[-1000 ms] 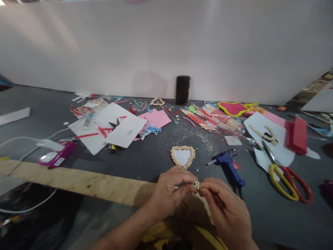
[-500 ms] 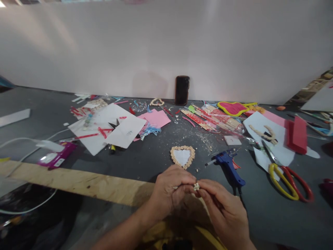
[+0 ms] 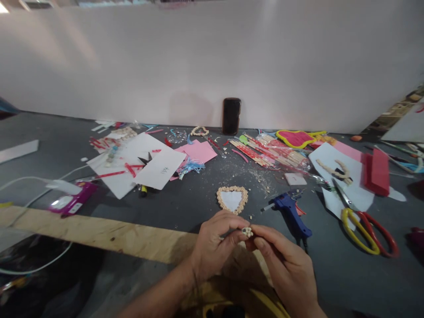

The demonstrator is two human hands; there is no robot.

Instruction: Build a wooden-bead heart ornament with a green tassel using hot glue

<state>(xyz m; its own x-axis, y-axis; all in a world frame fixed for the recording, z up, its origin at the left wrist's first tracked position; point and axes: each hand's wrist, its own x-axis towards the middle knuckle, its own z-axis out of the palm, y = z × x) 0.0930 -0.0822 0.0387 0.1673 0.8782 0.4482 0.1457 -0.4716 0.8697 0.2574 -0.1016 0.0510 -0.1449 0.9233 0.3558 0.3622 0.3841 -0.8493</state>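
Note:
Between my two hands is a small cluster of pale beads (image 3: 247,231), pinched at the fingertips. My left hand (image 3: 217,240) grips it from the left with thumb and forefinger. From the right, my right hand (image 3: 285,260) closes its fingertips on the same cluster; its other fingers curl under, partly hidden. Just beyond my fingers a heart-shaped frame (image 3: 247,201) edged with pale beads lies flat around a white paper centre (image 3: 231,200). A blue glue gun (image 3: 291,211) rests to the right, its nozzle pointing left.
Large scissors (image 3: 359,225) with yellow and red handles lie at right. White paper (image 3: 162,170), pliers (image 3: 144,190) and pink sheets (image 3: 200,152) spread at left centre. A phone (image 3: 231,115) leans on the back wall. A purple power strip (image 3: 73,198) with cables sits left.
The bead cluster has turned and shifted slightly left and up between my fingertips, showing a small dark spot on its left side. Both hands keep their pinch; the things on the table stay put.

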